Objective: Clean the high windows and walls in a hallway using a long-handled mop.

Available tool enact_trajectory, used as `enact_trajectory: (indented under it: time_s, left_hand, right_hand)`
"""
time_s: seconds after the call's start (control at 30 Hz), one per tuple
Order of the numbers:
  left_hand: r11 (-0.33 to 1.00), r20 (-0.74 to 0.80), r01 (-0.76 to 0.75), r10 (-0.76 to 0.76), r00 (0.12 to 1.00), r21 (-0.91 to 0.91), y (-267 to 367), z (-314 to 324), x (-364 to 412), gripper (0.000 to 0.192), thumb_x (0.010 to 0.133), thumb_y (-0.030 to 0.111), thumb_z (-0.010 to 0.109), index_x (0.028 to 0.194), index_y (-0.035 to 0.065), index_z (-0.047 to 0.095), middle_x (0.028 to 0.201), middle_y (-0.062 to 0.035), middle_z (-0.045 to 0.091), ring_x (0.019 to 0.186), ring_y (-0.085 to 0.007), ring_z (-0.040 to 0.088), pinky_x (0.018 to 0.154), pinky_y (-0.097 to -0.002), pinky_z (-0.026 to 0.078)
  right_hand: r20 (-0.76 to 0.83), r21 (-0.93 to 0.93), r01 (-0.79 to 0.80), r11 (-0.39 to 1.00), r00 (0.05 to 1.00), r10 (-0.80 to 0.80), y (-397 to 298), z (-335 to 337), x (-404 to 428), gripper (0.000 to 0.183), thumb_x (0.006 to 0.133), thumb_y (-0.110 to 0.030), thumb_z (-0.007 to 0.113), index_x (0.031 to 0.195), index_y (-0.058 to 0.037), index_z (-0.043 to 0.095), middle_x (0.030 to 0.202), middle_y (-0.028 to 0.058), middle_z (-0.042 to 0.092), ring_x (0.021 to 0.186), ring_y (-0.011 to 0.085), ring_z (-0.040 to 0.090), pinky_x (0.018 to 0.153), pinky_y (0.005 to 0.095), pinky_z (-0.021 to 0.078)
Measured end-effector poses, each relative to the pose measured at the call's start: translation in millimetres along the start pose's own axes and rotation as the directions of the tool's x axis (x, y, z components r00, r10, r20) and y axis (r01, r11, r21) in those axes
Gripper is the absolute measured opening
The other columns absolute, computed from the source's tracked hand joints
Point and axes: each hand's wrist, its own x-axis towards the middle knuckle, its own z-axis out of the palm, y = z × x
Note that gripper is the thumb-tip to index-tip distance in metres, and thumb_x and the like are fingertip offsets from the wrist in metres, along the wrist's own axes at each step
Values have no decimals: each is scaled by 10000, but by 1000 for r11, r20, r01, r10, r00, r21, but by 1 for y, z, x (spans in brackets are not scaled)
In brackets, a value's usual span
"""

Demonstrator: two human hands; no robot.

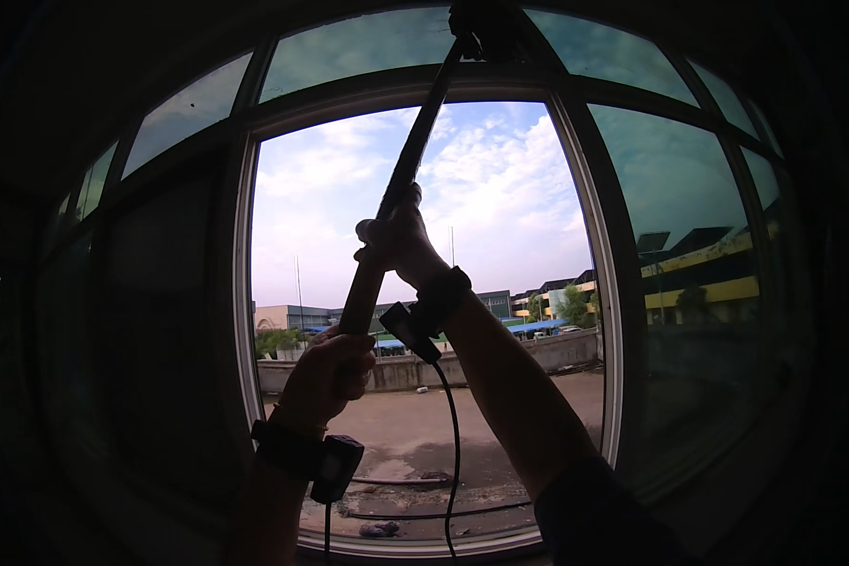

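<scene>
A long pole slants upward in front of a window opening. Low on it, my left hand is wrapped around the end. Higher up, my right hand grips the shaft with its thumb along it. The pole's dark head reaches the upper pane near the top of the frame; its shape is lost in shadow, so I cannot tell what kind of tool it is. Both wrists carry strapped black devices with cables, one on the left wrist and one on the right wrist.
The window frame surrounds the opening, with tinted glass panes on the right. A dark panel stands at left. Outside are a paved surface, a low concrete wall, a hose, buildings and trees.
</scene>
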Motion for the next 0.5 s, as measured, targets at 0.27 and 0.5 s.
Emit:
enact_trajectory:
  time_s: [0.27, 0.5]
  left_hand:
    - [997, -60, -31, 35, 998, 73, 39, -64, -32, 193, 777, 127, 604, 872, 90, 440, 571, 16, 452, 386, -31, 373, 312, -164, 276]
    - [993, -160, -58, 75, 984, 108, 58, -107, -60, 210, 774, 143, 614, 884, 100, 440, 561, 25, 442, 389, -27, 367, 308, -164, 274]
  right_hand:
    - [23, 49, 17, 999, 1000, -18, 14, 81, 8, 694, 689, 66, 558, 1190, -61, 95, 967, 192, 364, 668, 289, 581, 506, 381, 575]
    - [131, 148, -5, 989, 991, -14, 29, 143, 20, 717, 655, 82, 570, 1168, -47, 86, 933, 180, 355, 650, 262, 573, 479, 358, 572]
